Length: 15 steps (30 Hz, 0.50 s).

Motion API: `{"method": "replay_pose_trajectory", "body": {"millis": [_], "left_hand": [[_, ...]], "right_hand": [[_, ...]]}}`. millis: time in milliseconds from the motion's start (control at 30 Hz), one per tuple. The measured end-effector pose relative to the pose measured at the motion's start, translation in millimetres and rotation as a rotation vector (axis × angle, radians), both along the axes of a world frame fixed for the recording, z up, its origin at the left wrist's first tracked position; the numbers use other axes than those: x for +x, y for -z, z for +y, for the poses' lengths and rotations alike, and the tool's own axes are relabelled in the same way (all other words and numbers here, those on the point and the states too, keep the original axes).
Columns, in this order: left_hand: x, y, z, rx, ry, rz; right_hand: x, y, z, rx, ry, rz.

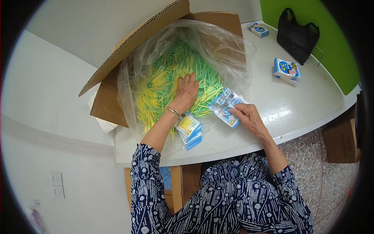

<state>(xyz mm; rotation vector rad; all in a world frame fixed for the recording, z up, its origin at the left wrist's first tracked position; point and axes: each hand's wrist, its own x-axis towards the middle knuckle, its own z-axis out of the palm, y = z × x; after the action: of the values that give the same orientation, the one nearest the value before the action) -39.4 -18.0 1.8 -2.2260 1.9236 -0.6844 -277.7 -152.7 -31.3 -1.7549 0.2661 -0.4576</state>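
Small packing workshop: carton point(117, 74) of bulk green-yellow sticks point(171, 78), printed packets point(226, 105), white worktable point(296, 113), terrazzo floor.

Head cam, fisheye, looks steeply down at white table point(296, 113), close; rim prob. warped

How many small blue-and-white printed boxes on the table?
2: one small blue-and-white printed box at the far edge beside the cardboard carton's flap, one near the black plastic bag. More may be hidden.

a flat blue-and-white packet point(225, 106) lies mid-tabletop; filled ones point(189, 130) lie near the front edge. two blue-white boxes point(286, 70) sit toward the far right corner.
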Motion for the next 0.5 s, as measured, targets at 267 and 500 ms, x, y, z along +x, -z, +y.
{"method": "replay_pose_trajectory", "body": {"millis": [267, 500], "left_hand": [[1.4, 6.7, 0.6, -0.048, -0.069, 0.004], [-1.5, -6.2, 6.6, -0.033, -0.28, 0.364]], "right_hand": [[1.3, 1.0, -2.4, 0.009, 0.005, 0.016], [3.3, 1.5, -4.7, 0.043, -0.004, 0.029]]}}
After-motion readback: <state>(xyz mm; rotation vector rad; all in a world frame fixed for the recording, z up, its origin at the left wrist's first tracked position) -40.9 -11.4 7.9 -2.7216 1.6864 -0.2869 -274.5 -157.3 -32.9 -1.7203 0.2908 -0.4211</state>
